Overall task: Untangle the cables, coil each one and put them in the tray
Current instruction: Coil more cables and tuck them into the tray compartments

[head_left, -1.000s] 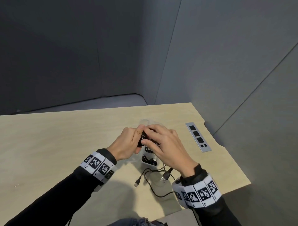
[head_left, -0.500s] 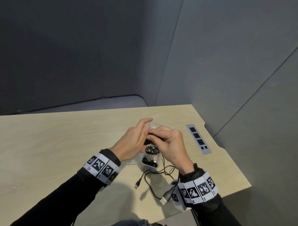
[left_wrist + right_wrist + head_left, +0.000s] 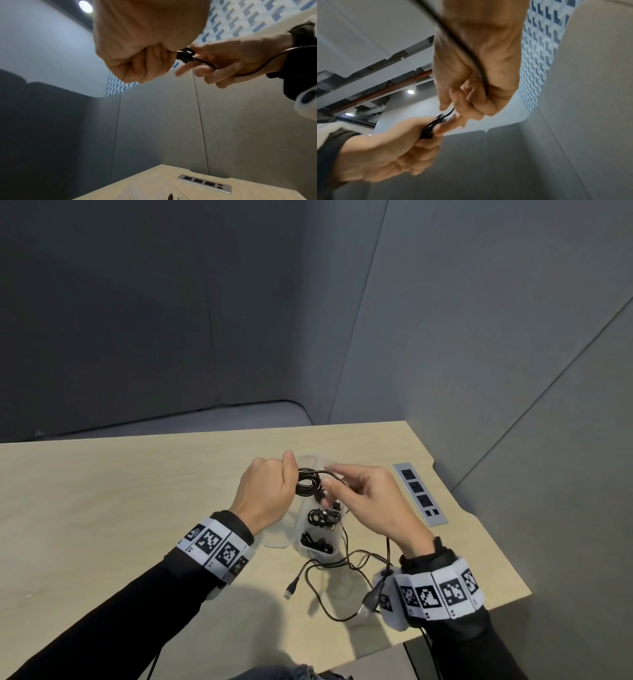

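Note:
My left hand [image 3: 274,491] grips a small black cable coil [image 3: 308,484] above the clear plastic tray [image 3: 279,539]; the same coil [image 3: 185,54] shows in the left wrist view and again as the coil [image 3: 429,128] in the right wrist view. My right hand [image 3: 363,501] pinches the cable's free length beside the coil, and that length runs under the palm and hangs down to a USB plug [image 3: 368,604] by the right wrist. Two coiled black cables [image 3: 323,517] lie in the tray's compartments. A loose black cable [image 3: 318,594] lies on the table in front of the tray.
The light wooden table [image 3: 120,508] ends close on the right and near side. A grey socket strip [image 3: 419,494] is set into it right of the hands. Grey padded walls stand behind and to the right.
Both hands rose a little and moved apart; the coil now shows between them. The right hand drew the free length out, and the hanging USB plug swung toward the right wrist.

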Available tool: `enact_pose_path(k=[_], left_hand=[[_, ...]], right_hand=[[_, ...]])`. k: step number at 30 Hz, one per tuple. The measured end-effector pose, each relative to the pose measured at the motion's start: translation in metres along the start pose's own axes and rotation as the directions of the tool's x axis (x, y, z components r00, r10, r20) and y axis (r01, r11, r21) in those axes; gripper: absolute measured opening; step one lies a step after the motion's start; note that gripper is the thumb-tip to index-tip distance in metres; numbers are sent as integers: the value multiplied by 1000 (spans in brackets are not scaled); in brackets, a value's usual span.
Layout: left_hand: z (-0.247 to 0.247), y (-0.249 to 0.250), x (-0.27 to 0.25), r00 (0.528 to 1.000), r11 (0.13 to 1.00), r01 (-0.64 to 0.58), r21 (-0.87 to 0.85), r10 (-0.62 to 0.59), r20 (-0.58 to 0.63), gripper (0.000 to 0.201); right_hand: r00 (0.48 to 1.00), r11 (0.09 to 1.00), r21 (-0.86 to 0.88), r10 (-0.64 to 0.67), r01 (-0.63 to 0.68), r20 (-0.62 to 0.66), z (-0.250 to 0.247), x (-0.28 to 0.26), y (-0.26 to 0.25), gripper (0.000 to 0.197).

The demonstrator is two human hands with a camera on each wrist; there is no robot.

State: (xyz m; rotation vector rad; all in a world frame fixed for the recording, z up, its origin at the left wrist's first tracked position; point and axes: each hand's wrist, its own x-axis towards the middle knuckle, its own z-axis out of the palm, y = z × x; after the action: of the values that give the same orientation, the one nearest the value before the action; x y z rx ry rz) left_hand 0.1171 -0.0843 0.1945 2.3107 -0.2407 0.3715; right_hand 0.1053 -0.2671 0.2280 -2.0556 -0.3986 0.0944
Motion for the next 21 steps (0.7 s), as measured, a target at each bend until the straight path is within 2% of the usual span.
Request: enact_pose_path(k=[2,4,7,10,12,14,16,19,21], left_hand=[[-4,-5,0,991,992,-93,-87,101,84,55],[-5,-6,-2,956,961,-212,-178,242,166,53],[-1,1,-5,936,919,-288,-268,330,126,49],[-3,9,-1,957,906,-286,-311,284,-53,53],[-7,8,5,965,938,-252,-238,226,-134,55],[-11,4,10,974,973,-169,-160,139,-181,52],[-14,-2,13,977,992,-78,-98,56,-205,51],[-15,-18,14,980,997,-17,77,32,-194,51],[-13,-25,9,983,978,-30,206,66,-169,52]], right_hand=[[997,998,-36,-41,44,63,-12,0,-1,13],[993,994,-20,-110,111,44,-18,2,-2,13],[986,986,32,-162,163,-33,-8,9,-5,16],[994,991,78,-105,105,-4,17,13,4,22],[997,993,-103,-62,66,45,29,8,9,27],[987,920,-386,-13,73,157,35,1,7,25],[974,792,-596,6,135,228,39,-9,1,28],[964,684,-693,-58,229,261,38,-21,-7,29],[954,646,-703,-168,295,246,30,-24,-17,34]])
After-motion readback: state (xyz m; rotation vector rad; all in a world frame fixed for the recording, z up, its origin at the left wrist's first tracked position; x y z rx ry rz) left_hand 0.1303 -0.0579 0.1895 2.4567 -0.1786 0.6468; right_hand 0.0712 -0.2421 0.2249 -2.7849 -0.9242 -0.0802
